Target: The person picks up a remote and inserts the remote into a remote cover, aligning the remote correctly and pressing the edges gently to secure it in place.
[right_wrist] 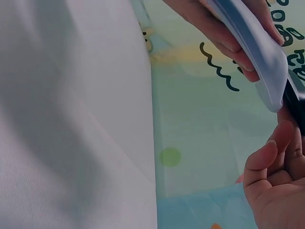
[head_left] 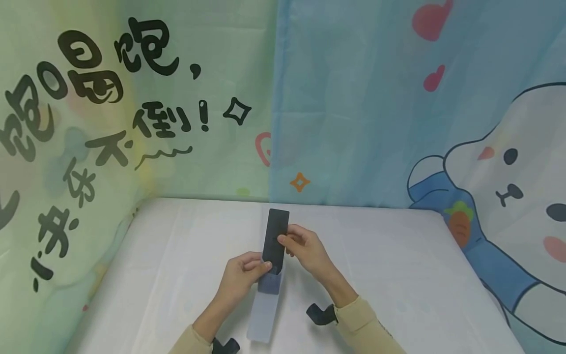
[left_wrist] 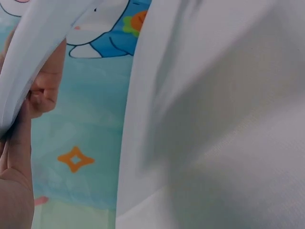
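A long, pale translucent case (head_left: 264, 317) slants over the white table, with a flat black rectangular piece (head_left: 276, 226) standing out of its far end. My left hand (head_left: 240, 278) pinches the case near that end, its thumb across the lower part of the black piece. Higher up, my right hand (head_left: 307, 248) pinches the black piece by its right edge between thumb and fingers. In the right wrist view the case (right_wrist: 267, 57) shows a rounded end, and the dark piece (right_wrist: 296, 107) runs from it to the right hand's fingertips. The left wrist view shows the case's pale side (left_wrist: 38, 43).
A white cloth covers the table (head_left: 384, 275). Printed curtains (head_left: 345, 113) hang behind it and along the left. A dark wrist mount (head_left: 320, 314) juts from the right sleeve, another (head_left: 226, 346) from the left.
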The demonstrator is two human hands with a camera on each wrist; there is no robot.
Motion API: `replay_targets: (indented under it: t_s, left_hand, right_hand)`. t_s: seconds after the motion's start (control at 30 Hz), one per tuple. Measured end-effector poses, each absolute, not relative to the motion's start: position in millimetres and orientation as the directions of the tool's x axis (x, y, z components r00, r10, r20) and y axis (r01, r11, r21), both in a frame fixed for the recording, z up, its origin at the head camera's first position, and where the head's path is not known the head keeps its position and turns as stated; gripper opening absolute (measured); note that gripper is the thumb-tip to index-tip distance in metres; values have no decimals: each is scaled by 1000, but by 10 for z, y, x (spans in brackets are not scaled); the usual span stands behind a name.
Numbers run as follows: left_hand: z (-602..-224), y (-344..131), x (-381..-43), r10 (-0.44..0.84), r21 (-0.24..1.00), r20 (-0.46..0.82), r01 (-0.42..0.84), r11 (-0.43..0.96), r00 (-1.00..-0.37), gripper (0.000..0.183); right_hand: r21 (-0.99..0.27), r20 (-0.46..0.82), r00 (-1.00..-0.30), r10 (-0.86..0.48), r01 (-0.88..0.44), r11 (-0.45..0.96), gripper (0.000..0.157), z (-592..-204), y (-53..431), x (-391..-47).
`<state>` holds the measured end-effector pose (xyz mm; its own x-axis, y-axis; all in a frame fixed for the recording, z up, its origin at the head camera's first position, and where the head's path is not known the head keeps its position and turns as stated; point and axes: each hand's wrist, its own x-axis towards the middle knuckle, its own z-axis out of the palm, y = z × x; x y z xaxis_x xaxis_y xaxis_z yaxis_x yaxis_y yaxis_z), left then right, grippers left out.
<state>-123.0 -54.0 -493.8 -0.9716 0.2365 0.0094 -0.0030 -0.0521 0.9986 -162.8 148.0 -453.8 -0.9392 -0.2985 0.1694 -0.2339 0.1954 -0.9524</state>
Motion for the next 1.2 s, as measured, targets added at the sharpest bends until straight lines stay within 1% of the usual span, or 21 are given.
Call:
replay_targets:
  t_s: [0.13, 0.27, 0.37, 0.4, 0.47, 0.57, 0.63, 0.73, 0.8, 0.9, 1.0, 1.07, 1.2]
  left_hand:
    - [-4929, -535, -1231, 231, 998, 9, -6, -63, -973, 39]
    - [-4896, -529, -1248, 208, 998, 0, -12, -57, -978, 40]
    - [-4859, -546, -1266, 153, 998, -12, -22, -60, -988, 40]
    - [-4849, -556, -1271, 134, 998, -14, -23, -65, -991, 40]
    - [-4840, -577, -1282, 101, 997, -19, -27, -70, -995, 40]
    - [-4858, -593, -1299, 90, 997, -20, -27, -75, -996, 39]
    - [-4885, -589, -1301, 108, 996, -17, -26, -80, -994, 39]
    - [-4922, -566, -1291, 172, 998, -6, -17, -61, -985, 40]
    - [-4937, -551, -1277, 226, 999, 5, -5, -42, -974, 41]
    - [-4935, -556, -1254, 306, 999, 27, 18, -32, -952, 41]
    - [-4922, -586, -1238, 351, 999, 52, 44, -33, -935, 37]
    - [-4914, -605, -1233, 367, 998, 69, 60, -35, -928, 35]
    - [-4901, -619, -1225, 356, 997, 81, 72, -39, -931, 32]
  right_hand:
    - [-954, 157, -942, -296, -223, 203, 23, -4544, 1480, -1629]
    - [-934, 166, -952, -259, -236, 269, 25, -4543, 1497, -1610]
    - [-911, 181, -956, -232, -251, 327, 18, -4544, 1509, -1564]
    - [-907, 181, -954, -237, -255, 334, 15, -4550, 1509, -1545]
    - [-899, 175, -948, -264, -263, 351, 15, -4558, 1504, -1505]
    - [-904, 159, -935, -316, -267, 335, 13, -4559, 1478, -1460]
    - [-910, 157, -937, -311, -260, 325, 14, -4558, 1452, -1465]
    - [-923, 161, -953, -258, -237, 303, 29, -4534, 1419, -1502]
    - [-929, 161, -959, -232, -227, 291, 34, -4514, 1410, -1527]
    - [-933, 161, -956, -246, -228, 277, 33, -4492, 1419, -1551]
    - [-932, 171, -940, -294, -251, 263, 31, -4488, 1438, -1562]
    - [-929, 174, -932, -319, -262, 260, 32, -4488, 1451, -1565]
    - [-929, 170, -920, -352, -269, 254, 32, -4478, 1460, -1560]
